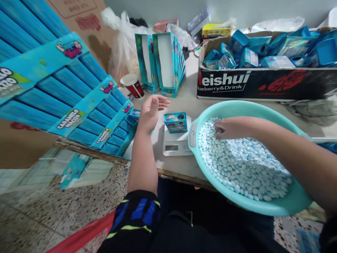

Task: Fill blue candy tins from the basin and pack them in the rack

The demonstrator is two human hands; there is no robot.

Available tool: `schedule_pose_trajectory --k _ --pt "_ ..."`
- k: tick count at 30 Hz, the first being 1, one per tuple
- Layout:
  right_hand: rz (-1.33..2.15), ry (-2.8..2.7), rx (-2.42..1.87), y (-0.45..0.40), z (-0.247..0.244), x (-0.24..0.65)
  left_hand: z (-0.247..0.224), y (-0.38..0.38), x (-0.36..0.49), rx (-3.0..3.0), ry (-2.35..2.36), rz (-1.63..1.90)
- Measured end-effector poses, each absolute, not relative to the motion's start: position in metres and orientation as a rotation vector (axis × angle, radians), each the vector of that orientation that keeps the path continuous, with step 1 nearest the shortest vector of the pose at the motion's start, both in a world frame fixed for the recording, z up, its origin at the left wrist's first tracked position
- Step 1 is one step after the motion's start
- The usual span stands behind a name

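Observation:
My left hand [152, 114] hovers over the table just left of a small blue candy box [176, 123], its fingers stretched out and holding nothing. That box stands on a white kitchen scale [177, 149]; a round hole shows in its top. My right hand [229, 128] is inside a turquoise basin [237, 203], low over a mass of pale blue and white candies [247, 168]. Its fingers are curled and touch the candies at the left side; what lies within them is hidden.
Stacked blue display trays [71, 119] of boxes rise at the left. Behind stand a paper cup [133, 85] and open display cartons [164, 63]. A black cardboard box [226, 82] at the back right holds many small blue boxes. The table edge runs close to my body.

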State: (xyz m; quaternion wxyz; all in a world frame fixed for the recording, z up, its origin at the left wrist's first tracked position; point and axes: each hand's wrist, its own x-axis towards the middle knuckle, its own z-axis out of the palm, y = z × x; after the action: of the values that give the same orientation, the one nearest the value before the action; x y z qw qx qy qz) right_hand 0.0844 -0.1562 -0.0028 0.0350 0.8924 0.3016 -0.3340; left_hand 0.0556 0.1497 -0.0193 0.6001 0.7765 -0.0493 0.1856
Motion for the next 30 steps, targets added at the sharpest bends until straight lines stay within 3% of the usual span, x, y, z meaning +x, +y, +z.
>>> schedule_pose_trajectory --k 18,21,26,28,30 --pt "-1.024 1.053 2.720 -0.155 0.001 0.080 -0.023 0.147 0.066 1.659 0.068 0.653" --pt "-1.020 1.044 2.724 -0.155 0.001 0.079 -0.020 0.156 0.060 1.734 -0.048 0.498" --pt "-1.030 1.020 2.742 -0.155 0.000 0.080 -0.014 0.161 0.048 2.157 -0.305 -0.173" --pt "-1.031 1.027 2.740 -0.155 0.000 0.080 -0.016 0.155 0.047 2.268 -0.291 -0.149" --pt "-1.029 1.028 2.736 -0.154 0.001 0.079 -0.021 0.145 0.048 2.274 -0.279 0.114"
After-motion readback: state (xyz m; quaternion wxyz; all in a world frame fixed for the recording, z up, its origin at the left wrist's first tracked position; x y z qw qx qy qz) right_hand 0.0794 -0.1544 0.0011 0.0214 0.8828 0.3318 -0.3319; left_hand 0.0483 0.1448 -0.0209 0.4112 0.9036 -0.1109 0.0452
